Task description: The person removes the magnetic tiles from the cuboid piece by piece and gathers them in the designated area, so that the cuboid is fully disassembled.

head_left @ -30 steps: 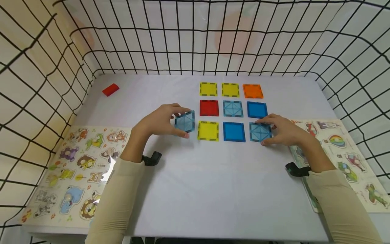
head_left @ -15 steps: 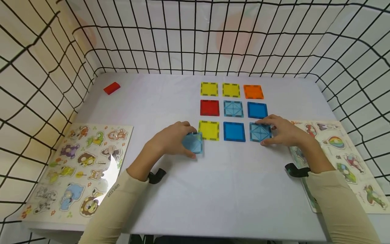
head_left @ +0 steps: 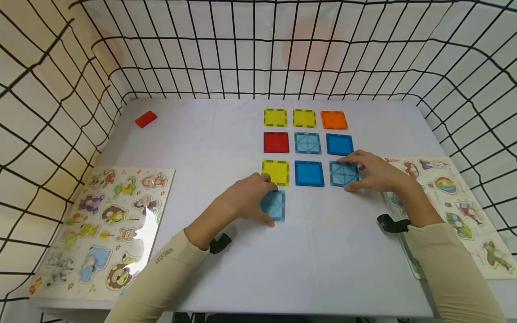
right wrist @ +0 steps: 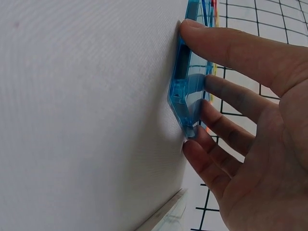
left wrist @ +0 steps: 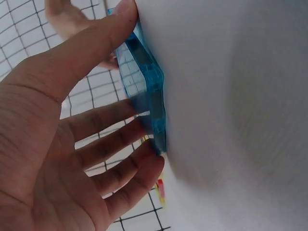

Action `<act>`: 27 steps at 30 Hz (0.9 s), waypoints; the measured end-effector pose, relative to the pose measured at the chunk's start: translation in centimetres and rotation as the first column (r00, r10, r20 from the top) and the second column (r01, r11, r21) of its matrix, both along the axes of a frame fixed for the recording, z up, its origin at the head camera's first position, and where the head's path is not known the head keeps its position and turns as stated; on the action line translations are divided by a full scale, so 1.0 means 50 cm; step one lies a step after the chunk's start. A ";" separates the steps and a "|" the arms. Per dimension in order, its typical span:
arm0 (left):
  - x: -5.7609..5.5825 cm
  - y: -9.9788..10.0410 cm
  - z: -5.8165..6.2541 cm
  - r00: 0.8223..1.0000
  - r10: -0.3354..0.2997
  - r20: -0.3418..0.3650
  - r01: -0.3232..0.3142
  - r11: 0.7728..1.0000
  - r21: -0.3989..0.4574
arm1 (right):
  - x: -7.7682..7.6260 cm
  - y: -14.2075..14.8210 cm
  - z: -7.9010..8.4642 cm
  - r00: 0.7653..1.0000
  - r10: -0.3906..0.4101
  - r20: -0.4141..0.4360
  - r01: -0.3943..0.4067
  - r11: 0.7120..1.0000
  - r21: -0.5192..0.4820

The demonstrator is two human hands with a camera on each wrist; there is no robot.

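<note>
My left hand (head_left: 245,199) grips a light-blue square magnetic tile (head_left: 275,206) by its edges, just in front of a yellow tile (head_left: 275,173). In the left wrist view that tile (left wrist: 156,91) lies between thumb and fingers, at or very near the cloth. My right hand (head_left: 373,172) holds another light-blue tile (head_left: 342,174), at the right end of the nearest row; the right wrist view shows this tile (right wrist: 182,82) flat by the cloth, thumb on one edge and fingertips at others. Beside it lies a blue tile (head_left: 309,173).
Farther back sit a red tile (head_left: 276,142), a light-blue tile (head_left: 307,143), a blue tile (head_left: 339,144), two yellow ones and an orange tile (head_left: 334,120). Sticker-like picture boards flank the white table, left (head_left: 97,224) and right (head_left: 464,211). Black wire mesh (head_left: 254,67) surrounds it.
My left hand has carried its light-blue tile right and nearer to me, from beside the yellow tile to in front of it. The right hand has stayed in place on its tile.
</note>
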State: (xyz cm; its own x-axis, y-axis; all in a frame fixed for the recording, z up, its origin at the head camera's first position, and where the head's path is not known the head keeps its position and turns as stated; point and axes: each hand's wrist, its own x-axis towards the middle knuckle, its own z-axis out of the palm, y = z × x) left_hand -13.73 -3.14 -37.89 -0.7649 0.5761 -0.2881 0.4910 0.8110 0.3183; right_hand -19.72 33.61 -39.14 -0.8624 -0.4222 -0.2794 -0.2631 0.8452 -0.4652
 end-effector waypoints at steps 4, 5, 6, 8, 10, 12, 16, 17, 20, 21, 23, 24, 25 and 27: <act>0.005 0.004 0.001 1.000 0.006 -0.022 -0.006 1.000 -0.007 | -0.003 -0.003 -0.001 1.000 -0.002 0.006 0.002 1.000 0.001; 0.006 0.004 0.001 1.000 0.009 -0.026 -0.009 1.000 -0.007 | -0.003 -0.004 -0.001 1.000 -0.001 0.006 0.001 1.000 0.002; 0.006 0.004 0.000 1.000 0.012 -0.029 -0.013 1.000 -0.008 | -0.004 -0.004 -0.002 1.000 0.002 0.006 -0.002 1.000 0.004; 0.007 0.004 0.000 0.999 0.017 -0.034 -0.018 1.000 -0.014 | -0.005 -0.006 -0.003 1.000 0.003 0.008 -0.003 1.000 0.006; 0.008 0.003 0.000 0.999 0.019 -0.034 -0.020 1.000 -0.012 | -0.006 -0.008 -0.003 1.000 0.005 0.004 -0.005 1.000 0.008; 0.008 0.004 0.000 0.999 0.016 -0.035 -0.016 1.000 -0.008 | -0.006 -0.009 -0.003 1.000 0.007 -0.002 -0.007 1.000 0.004; 0.009 0.005 -0.001 1.000 0.011 -0.029 -0.011 1.000 -0.007 | -0.003 -0.014 0.000 1.000 0.010 -0.012 -0.010 1.000 -0.009; 0.009 0.005 -0.001 1.000 0.008 -0.030 -0.008 1.000 -0.010 | -0.003 -0.015 0.000 1.000 0.010 -0.012 -0.010 1.000 -0.013; 0.008 0.000 0.001 1.000 0.005 -0.022 -0.006 1.000 -0.009 | -0.001 -0.018 0.000 1.000 0.019 -0.008 -0.019 1.000 -0.007; 0.006 -0.003 0.002 1.000 0.005 -0.021 -0.005 1.000 -0.006 | -0.001 -0.019 0.000 1.000 0.021 -0.004 -0.021 1.000 -0.003; -0.001 -0.012 0.007 1.000 0.011 -0.018 -0.011 1.000 0.012 | -0.001 -0.021 0.003 1.000 0.019 0.008 -0.019 1.000 0.011; -0.005 -0.018 0.012 1.000 0.018 -0.019 -0.017 1.000 0.019 | -0.001 -0.023 0.007 1.000 0.018 0.009 -0.018 1.000 0.016; -0.012 -0.025 0.018 0.999 0.029 -0.023 -0.028 0.999 0.027 | -0.003 -0.025 0.012 1.000 0.014 0.012 -0.014 1.000 0.018; -0.032 -0.041 0.031 0.998 0.055 -0.037 -0.053 0.998 0.045 | -0.007 -0.031 0.024 1.000 0.009 -0.006 -0.009 1.000 0.002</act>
State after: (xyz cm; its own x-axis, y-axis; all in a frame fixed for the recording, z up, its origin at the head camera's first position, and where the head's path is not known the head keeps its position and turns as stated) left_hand -15.32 -5.18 -36.35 -0.8052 0.5454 -0.2328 0.4595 0.8220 0.3362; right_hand -20.07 32.07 -37.96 -0.8603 -0.4293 -0.2751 -0.2733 0.8437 -0.4620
